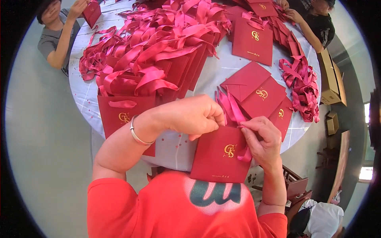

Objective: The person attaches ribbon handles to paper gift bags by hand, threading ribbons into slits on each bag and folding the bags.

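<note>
A dark red paper gift bag (210,158) with a gold emblem stands upright close to my chest, at the table's near edge. At its top right edge my right hand (262,139) pinches a pink satin ribbon (235,109). One length of the ribbon rises behind the bag's rim, and a short end hangs down its front below my fingers. My left hand (198,115), with a silver bangle on the wrist, is closed with its fingertips at the bag's top left edge. What lies between those fingertips is hidden.
Flat red bags (262,93) without fitted ribbons lie just beyond. Ribboned bags (127,103) crowd the left of the round, white-covered table (182,152). A loose ribbon pile (305,87) lies right. Two people work across the table; cardboard boxes (331,79) stand beside it.
</note>
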Demonstrator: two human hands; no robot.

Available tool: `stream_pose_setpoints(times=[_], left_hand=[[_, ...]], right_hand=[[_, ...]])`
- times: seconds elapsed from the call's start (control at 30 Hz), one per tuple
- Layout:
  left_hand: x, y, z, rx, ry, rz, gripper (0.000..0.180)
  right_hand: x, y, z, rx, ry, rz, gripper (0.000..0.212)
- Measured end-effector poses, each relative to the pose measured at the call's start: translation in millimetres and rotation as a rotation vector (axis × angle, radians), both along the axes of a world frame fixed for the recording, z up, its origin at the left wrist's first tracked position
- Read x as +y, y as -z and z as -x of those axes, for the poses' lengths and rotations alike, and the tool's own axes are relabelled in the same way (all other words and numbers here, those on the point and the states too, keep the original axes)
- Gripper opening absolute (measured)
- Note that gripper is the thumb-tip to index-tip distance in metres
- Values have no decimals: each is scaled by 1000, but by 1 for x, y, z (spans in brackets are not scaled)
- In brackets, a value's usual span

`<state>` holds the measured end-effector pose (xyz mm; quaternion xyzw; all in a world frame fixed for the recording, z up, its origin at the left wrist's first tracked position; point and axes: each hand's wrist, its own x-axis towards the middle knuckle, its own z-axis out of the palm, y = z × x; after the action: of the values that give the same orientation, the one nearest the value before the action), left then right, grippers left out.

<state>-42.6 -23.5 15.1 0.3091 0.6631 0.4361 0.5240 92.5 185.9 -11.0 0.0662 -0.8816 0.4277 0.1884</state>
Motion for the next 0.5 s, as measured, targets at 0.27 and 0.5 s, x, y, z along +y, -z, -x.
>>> stream_pose_setpoints(times=[0.27, 0.5], left_hand=[[2, 3, 0, -74, 0, 30, 24], [3, 6, 0, -191, 19, -21, 17]], right_hand=[[-1, 6, -2, 44, 23, 20, 19], [-2, 3, -4, 84, 21, -7, 20]])
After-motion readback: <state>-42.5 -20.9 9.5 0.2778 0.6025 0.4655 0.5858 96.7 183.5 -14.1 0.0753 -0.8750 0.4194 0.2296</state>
